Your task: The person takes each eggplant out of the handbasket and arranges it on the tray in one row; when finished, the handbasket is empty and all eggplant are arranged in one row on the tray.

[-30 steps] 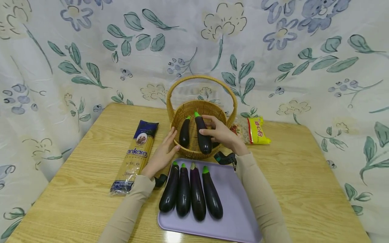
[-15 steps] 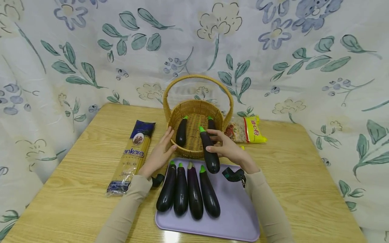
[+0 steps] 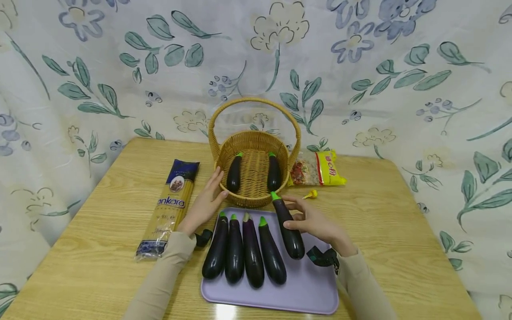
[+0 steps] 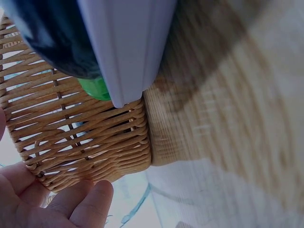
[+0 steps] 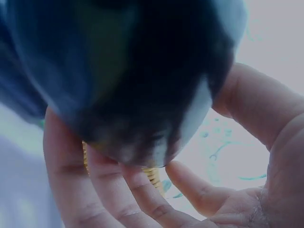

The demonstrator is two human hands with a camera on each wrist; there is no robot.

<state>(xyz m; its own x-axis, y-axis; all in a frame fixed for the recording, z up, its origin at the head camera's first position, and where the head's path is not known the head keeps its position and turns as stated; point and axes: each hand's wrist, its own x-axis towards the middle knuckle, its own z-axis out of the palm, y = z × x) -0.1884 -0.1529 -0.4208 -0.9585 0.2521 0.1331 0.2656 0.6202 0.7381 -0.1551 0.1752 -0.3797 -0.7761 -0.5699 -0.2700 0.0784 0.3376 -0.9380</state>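
Note:
In the head view my right hand (image 3: 316, 221) grips a dark eggplant (image 3: 291, 235) with a green stem, holding it over the right half of the lilac tray (image 3: 310, 293). Thumb and fingers wrap its body, which fills much of the right wrist view as a glossy eggplant (image 5: 137, 95). Several eggplants (image 3: 253, 255) lie in a row on the tray. My left hand (image 3: 204, 205) touches the left front of the wicker basket (image 3: 250, 202), fingers extended along its side; the left wrist view shows these fingers (image 4: 95, 204) at the weave. Two eggplants (image 3: 234, 173) lie inside the basket.
A pack of spaghetti (image 3: 170, 206) lies left of the left hand. Right of the basket is a yellow-ended clear bag (image 3: 316, 169), with a small yellow item (image 3: 311, 194) before it. The basket's tall handle (image 3: 256, 100) arches up before a floral curtain (image 3: 180, 89).
My right hand has brought the eggplant out of the basket, toward me and right, over the tray. The left hand has stayed at the basket. The head view has shifted slightly.

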